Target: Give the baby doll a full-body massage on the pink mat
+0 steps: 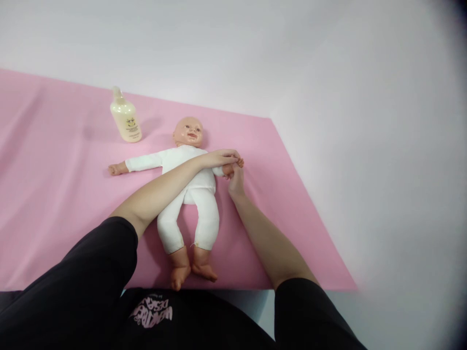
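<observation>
Doll (189, 187) lies face up on the pink mat (54, 194), bottle (126, 116) far left, while left hand (219, 158) and right hand (236, 181) close fingers around its right-side arm to keep it steady.

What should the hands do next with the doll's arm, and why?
Probably slide gently along that arm toward the doll's little hand. Both the left hand and the right hand already hold the arm on the doll, near its wrist. The lotion bottle stands untouched beside its head on the pink mat.
</observation>
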`<action>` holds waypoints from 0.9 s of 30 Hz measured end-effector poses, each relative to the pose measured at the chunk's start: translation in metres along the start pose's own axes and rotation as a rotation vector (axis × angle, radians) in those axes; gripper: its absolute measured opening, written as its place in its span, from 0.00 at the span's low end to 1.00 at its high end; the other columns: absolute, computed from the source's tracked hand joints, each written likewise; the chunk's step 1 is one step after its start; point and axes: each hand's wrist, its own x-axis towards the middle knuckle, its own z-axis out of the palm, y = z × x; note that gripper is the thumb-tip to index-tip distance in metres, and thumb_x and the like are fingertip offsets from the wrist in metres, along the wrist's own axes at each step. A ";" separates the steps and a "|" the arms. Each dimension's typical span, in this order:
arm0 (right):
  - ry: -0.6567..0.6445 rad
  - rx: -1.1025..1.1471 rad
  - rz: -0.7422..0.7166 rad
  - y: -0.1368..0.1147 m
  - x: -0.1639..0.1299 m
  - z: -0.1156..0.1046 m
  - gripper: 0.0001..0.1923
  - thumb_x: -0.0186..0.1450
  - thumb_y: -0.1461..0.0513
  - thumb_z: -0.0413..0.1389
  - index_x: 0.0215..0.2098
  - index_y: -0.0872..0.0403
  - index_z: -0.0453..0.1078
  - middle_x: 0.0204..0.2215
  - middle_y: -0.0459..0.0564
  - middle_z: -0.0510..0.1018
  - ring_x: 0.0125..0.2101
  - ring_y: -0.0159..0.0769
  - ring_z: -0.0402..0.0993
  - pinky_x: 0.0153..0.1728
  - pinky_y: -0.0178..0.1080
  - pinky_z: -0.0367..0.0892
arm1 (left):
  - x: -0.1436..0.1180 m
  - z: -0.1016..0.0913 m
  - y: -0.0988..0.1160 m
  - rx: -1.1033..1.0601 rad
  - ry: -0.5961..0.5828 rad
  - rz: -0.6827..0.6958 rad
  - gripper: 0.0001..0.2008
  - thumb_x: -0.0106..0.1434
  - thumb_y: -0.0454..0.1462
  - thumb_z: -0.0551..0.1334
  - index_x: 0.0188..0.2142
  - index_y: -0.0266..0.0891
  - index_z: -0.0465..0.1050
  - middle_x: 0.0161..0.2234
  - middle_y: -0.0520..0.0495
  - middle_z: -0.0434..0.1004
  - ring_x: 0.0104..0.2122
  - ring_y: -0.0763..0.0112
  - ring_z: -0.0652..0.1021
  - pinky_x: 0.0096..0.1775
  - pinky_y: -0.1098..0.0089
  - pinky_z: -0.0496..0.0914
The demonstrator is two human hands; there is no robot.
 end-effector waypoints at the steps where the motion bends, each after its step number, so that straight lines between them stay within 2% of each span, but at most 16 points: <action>1: 0.013 0.014 -0.001 -0.001 0.000 0.000 0.26 0.65 0.37 0.52 0.39 0.50 0.71 0.21 0.42 0.66 0.19 0.30 0.57 0.17 0.35 0.54 | -0.001 0.000 0.000 -0.005 -0.001 -0.001 0.03 0.70 0.31 0.65 0.37 0.33 0.73 0.34 0.48 0.81 0.25 0.76 0.79 0.39 0.67 0.76; 6: 0.011 0.020 -0.024 -0.005 -0.003 0.001 0.24 0.63 0.39 0.55 0.33 0.49 0.68 0.19 0.40 0.63 0.19 0.29 0.56 0.18 0.34 0.54 | -0.003 0.000 -0.001 -0.021 -0.031 -0.010 0.04 0.71 0.34 0.65 0.38 0.35 0.72 0.30 0.51 0.79 0.23 0.75 0.78 0.37 0.69 0.76; 10: 0.027 0.008 -0.022 -0.007 -0.005 0.002 0.21 0.62 0.41 0.56 0.31 0.50 0.67 0.19 0.39 0.63 0.19 0.28 0.57 0.19 0.34 0.54 | -0.001 -0.002 -0.002 -0.026 -0.052 0.002 0.04 0.71 0.34 0.64 0.38 0.35 0.72 0.31 0.50 0.79 0.24 0.76 0.78 0.34 0.72 0.75; 16: 0.065 -0.008 -0.016 -0.008 -0.006 0.004 0.21 0.60 0.44 0.60 0.26 0.50 0.64 0.17 0.38 0.60 0.19 0.27 0.54 0.19 0.34 0.53 | -0.002 -0.001 0.002 0.000 -0.021 0.008 0.04 0.71 0.34 0.63 0.41 0.34 0.75 0.33 0.48 0.79 0.27 0.75 0.79 0.32 0.75 0.73; 19: 0.068 -0.018 -0.018 -0.007 -0.005 0.004 0.21 0.62 0.42 0.58 0.27 0.49 0.63 0.18 0.38 0.60 0.19 0.29 0.54 0.20 0.34 0.52 | -0.004 0.001 0.004 -0.007 -0.024 0.005 0.05 0.70 0.34 0.63 0.43 0.34 0.75 0.35 0.47 0.80 0.27 0.75 0.79 0.31 0.74 0.73; 23: 0.034 -0.030 -0.030 -0.005 -0.005 0.004 0.23 0.64 0.39 0.56 0.32 0.49 0.65 0.20 0.39 0.61 0.20 0.29 0.56 0.20 0.35 0.54 | -0.002 0.000 0.004 0.011 -0.021 0.022 0.04 0.70 0.33 0.63 0.39 0.34 0.75 0.34 0.48 0.79 0.27 0.75 0.78 0.32 0.73 0.74; 27: 0.038 0.023 -0.015 -0.002 -0.002 0.003 0.27 0.65 0.36 0.53 0.38 0.50 0.68 0.22 0.41 0.66 0.19 0.29 0.59 0.18 0.34 0.54 | 0.001 -0.001 0.002 0.037 -0.031 0.050 0.05 0.71 0.33 0.62 0.38 0.33 0.76 0.36 0.46 0.80 0.30 0.74 0.80 0.37 0.72 0.75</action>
